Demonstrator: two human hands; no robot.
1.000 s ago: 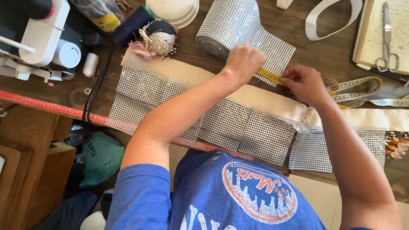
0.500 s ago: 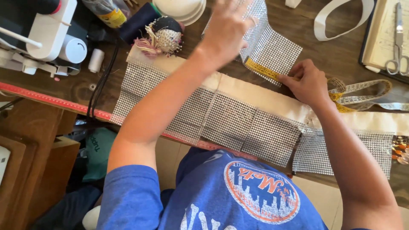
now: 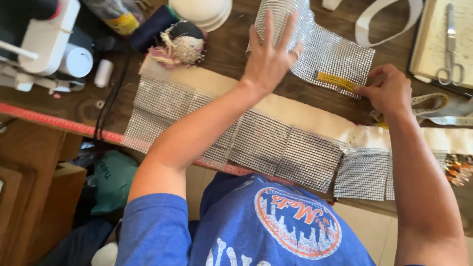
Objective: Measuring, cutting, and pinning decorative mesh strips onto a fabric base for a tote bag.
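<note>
Two hands are seen over a brown wooden table. The left hand is laid flat, fingers spread, on a roll of silver rhinestone mesh at the table's far side. The right hand is pinched shut on a yellow measuring tape stretched across the unrolled mesh edge. Cut mesh pieces are lined along a cream strip nearer the body. Scissors lie well apart, far right.

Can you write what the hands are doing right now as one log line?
left hand: flat on rhinestone mesh roll | right hand: pinching yellow tape measure on mesh | surface: wooden table
</note>
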